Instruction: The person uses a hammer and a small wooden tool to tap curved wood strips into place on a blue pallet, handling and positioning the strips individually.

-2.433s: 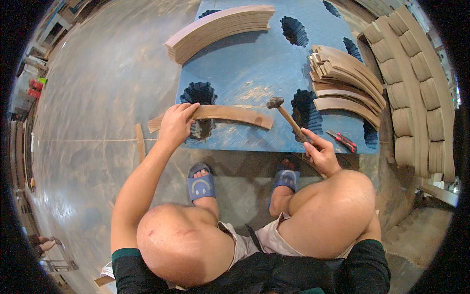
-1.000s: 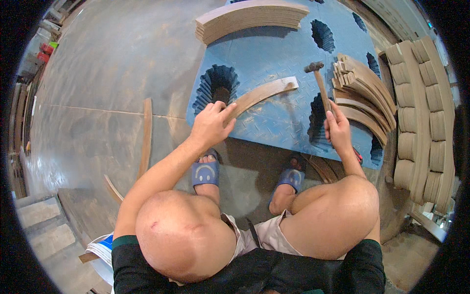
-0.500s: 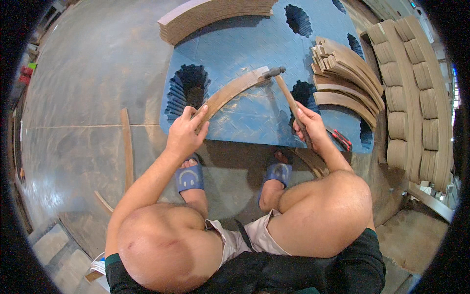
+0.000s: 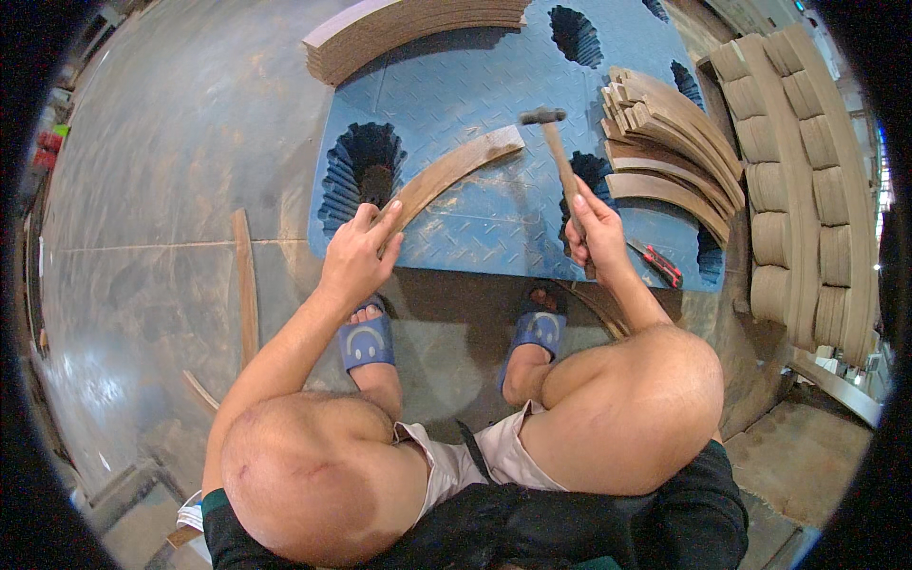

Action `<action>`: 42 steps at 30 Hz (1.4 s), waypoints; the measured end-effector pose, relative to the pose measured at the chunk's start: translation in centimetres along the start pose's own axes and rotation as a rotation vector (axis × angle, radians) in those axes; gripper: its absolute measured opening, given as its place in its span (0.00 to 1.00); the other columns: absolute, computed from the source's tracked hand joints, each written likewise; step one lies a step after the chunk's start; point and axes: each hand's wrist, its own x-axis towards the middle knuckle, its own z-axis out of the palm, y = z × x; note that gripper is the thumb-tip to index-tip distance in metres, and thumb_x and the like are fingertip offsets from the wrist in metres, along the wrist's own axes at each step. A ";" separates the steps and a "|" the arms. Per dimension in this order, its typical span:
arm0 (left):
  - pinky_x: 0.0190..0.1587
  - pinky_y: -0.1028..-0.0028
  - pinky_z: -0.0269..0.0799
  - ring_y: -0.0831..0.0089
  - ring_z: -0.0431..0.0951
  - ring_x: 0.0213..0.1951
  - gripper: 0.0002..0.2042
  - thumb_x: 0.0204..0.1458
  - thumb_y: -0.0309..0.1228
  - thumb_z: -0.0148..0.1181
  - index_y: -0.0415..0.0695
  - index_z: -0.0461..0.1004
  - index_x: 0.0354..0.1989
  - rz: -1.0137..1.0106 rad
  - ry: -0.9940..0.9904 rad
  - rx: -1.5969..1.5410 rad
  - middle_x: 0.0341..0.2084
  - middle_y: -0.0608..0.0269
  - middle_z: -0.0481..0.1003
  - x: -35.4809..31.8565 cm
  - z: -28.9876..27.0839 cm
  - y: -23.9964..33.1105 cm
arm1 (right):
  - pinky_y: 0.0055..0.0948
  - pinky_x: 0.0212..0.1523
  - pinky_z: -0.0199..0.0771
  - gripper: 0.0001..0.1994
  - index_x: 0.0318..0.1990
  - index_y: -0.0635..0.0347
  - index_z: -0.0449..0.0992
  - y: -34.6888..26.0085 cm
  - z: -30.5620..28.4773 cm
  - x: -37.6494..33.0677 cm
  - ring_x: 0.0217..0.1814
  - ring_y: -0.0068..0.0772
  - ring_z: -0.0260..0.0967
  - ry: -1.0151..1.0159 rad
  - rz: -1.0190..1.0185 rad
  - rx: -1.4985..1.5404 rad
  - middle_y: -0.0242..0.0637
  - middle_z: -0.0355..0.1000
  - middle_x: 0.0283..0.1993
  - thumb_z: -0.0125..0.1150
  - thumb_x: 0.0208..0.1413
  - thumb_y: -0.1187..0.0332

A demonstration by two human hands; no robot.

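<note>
My left hand (image 4: 360, 250) is closed on the near end of a curved wooden strip (image 4: 446, 180), which lies on a blue plastic pallet (image 4: 475, 242) and arcs away to the right. In my right hand (image 4: 597, 233) is a hammer (image 4: 559, 152), gripped by its wooden handle. Its dark metal head is just right of the strip's far end, apart from it. Right of that hand, a red and black utility knife (image 4: 657, 265) rests on the pallet.
A stack of curved wooden pieces (image 4: 408, 43) stands at the pallet's far left. More curved strips (image 4: 674, 142) are piled on its right side. Beyond are tall bundles of wooden pieces (image 4: 798, 190). A long wooden strip (image 4: 246, 285) lies on the floor at left. Deep holes (image 4: 366, 171) open in the pallet.
The hammer head has lifted off the strip's far end and moved slightly right and away. My right hand has risen with it. My left hand stays on the strip.
</note>
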 end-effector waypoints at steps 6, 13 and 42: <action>0.46 0.53 0.82 0.46 0.84 0.42 0.28 0.64 0.32 0.72 0.48 0.79 0.74 -0.014 -0.004 -0.012 0.51 0.48 0.78 -0.1 -0.2 0.0 | 0.27 0.19 0.65 0.27 0.84 0.45 0.71 1.5 1.8 -1.9 0.19 0.20 0.65 -0.201 0.036 -0.222 0.28 0.72 0.26 0.61 0.82 0.55; 0.44 0.53 0.81 0.47 0.84 0.40 0.26 0.63 0.32 0.72 0.47 0.81 0.71 0.003 0.013 0.002 0.50 0.49 0.78 -0.1 0.2 -0.2 | 0.47 0.37 0.83 0.28 0.81 0.34 0.75 0.7 3.5 -3.6 0.36 0.45 0.80 -0.112 -0.741 -1.026 0.37 0.79 0.38 0.64 0.76 0.67; 0.43 0.53 0.82 0.47 0.84 0.40 0.25 0.63 0.32 0.73 0.47 0.82 0.70 0.004 0.037 -0.013 0.49 0.49 0.78 -0.1 0.1 -0.2 | 0.21 0.24 0.70 0.27 0.84 0.39 0.72 2.1 -2.6 -2.1 0.24 0.19 0.72 0.116 -0.219 -0.284 0.30 0.76 0.31 0.59 0.81 0.66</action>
